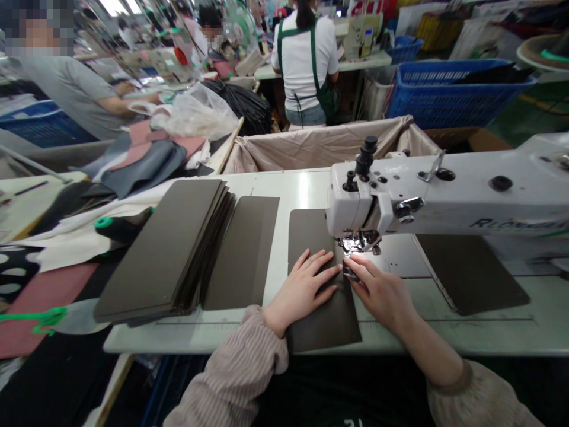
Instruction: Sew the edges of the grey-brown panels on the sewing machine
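Observation:
A dark brown flat panel (pixel 322 332) lies under the head of a white sewing machine (pixel 444 184), its right edge along the needle area. My left hand (pixel 309 287) rests flat on that panel, fingers spread. Close to the presser foot (pixel 355 243), my right hand (pixel 382 296) has its fingers bent together around a small pointed metal tool (pixel 350 274); most of it is hidden, so its exact kind does not show. The fingertips of both hands nearly meet at the panel's edge.
To the left stand a thick stack of similar panels (pixel 164 249) and a single panel (pixel 246 255). Another panel (pixel 475 273) lies right of the needle. Behind the table hangs a cloth-lined bin (pixel 311 145). A blue crate (pixel 457 95) and co-workers are farther back.

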